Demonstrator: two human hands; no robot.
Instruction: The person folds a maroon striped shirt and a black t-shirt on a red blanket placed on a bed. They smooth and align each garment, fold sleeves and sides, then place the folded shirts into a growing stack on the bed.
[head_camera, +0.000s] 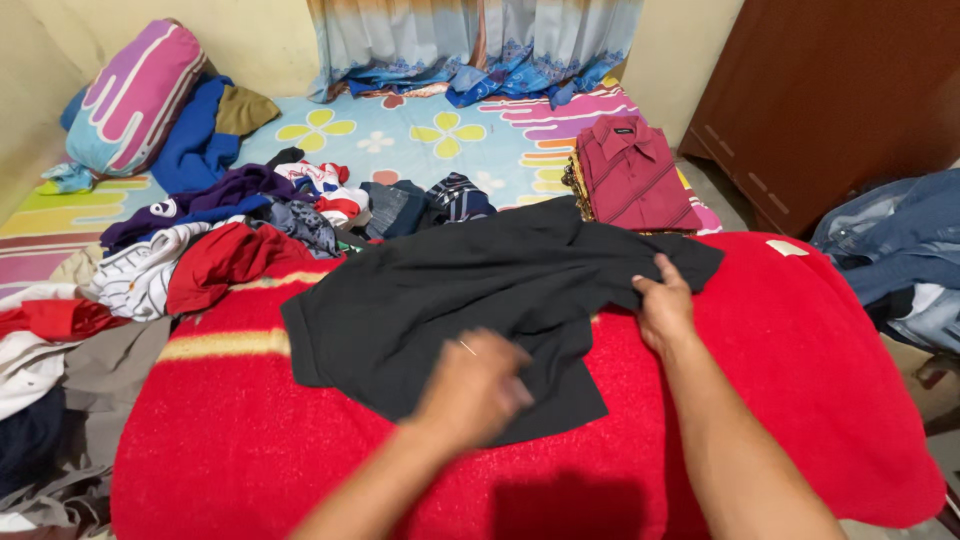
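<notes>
A black shirt (470, 290) lay spread across a red blanket (800, 400) in the middle of the frame, its long axis running from the lower left toward the upper right, with one sleeve reaching out at the right and a collar or hem edge at the left. The right hand (663, 305) came in from the lower right on an extended forearm, palm down, its fingers closed in a pinch on the cloth near that right sleeve. The left hand (475, 385) rose from the bottom centre, knuckles toward the camera and blurred; it lay over the lower edge of the shirt, fingers curled, but whether it gripped the fabric could not be told. So the shirt sat between and beyond both hands, most of it above them in the frame. The blanket carried a pale yellow stripe at its left side. Left of the blanket, a heap of mixed clothes (200, 240) in white, red, purple and blue filled the left of the frame. Just beyond the shirt's upper right end lay a folded maroon shirt (635, 175) on a small stack. A flowered bedsheet (440, 135) stretched behind, with a striped pink pillow (135, 95) at upper left, a curtain (470, 40) at the top, a brown cabinet (830, 90) at upper right and denim garments (900, 250) at the right edge.
</notes>
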